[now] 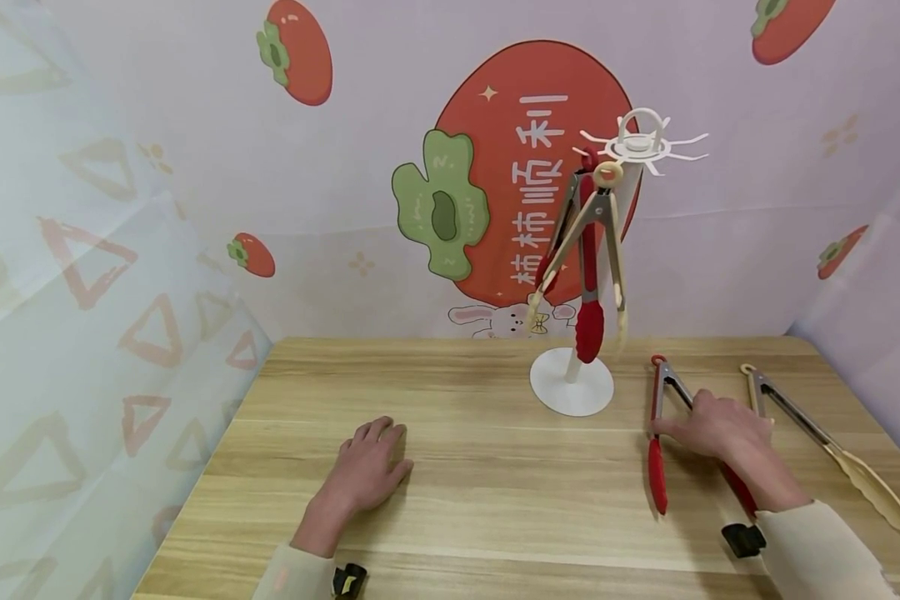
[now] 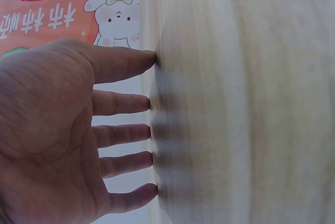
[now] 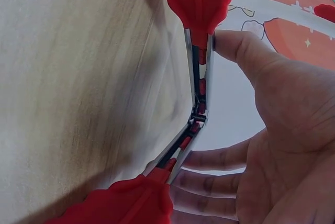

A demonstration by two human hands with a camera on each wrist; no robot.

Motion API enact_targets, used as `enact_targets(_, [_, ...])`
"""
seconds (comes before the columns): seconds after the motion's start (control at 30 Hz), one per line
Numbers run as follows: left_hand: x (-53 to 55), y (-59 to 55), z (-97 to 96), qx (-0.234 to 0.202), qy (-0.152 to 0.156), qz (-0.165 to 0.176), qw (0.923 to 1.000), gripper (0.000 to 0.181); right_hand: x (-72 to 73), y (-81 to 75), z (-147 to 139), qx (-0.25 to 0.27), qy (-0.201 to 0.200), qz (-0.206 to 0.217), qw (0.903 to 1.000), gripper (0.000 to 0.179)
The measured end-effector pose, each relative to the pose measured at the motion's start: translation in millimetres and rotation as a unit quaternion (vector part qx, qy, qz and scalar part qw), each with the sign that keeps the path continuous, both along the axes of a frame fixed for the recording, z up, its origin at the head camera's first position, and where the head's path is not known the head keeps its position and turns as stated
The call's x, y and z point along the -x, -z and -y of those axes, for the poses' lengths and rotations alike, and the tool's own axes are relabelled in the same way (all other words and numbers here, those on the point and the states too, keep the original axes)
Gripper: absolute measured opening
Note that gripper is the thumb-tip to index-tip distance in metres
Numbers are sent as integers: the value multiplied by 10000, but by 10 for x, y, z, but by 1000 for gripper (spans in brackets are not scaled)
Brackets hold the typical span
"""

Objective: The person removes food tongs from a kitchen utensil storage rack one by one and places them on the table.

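Note:
My right hand (image 1: 723,429) reaches over the red-tipped tongs (image 1: 657,475), which lie spread on the table with their tips toward me. The right wrist view shows the thumb against one arm of these tongs (image 3: 196,4) and the other fingers against the second arm, so the hand spans both. To the right lies a pair of cream-tipped tongs (image 1: 870,487), apart from the hand. My left hand (image 1: 367,467) rests on the table at the left with nothing in it. Its spread fingertips touch the wood in the left wrist view.
A white stand with a round base (image 1: 570,396) and a ring of hooks (image 1: 637,148) rises behind the hands. Red-tipped tongs (image 1: 589,329) and cream-tipped tongs (image 1: 613,242) hang from it. The wooden table (image 1: 457,508) meets a printed backdrop at its far edge.

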State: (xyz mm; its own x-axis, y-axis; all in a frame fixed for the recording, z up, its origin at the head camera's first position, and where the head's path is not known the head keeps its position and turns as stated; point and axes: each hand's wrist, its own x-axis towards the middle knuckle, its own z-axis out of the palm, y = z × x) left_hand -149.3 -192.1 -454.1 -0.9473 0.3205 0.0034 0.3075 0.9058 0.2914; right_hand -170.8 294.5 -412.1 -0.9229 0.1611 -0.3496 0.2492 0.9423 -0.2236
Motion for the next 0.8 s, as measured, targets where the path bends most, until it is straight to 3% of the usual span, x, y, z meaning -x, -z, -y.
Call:
enact_targets(0.47, [3,-10,-3,-28,-10,44,10000,51,22,63,-30,-54,-46,67,10000,111])
enact_targets(0.8, [7,2,-3,-53,18,19,10000,51,23,95,-32,-53,6,-6,10000,106])
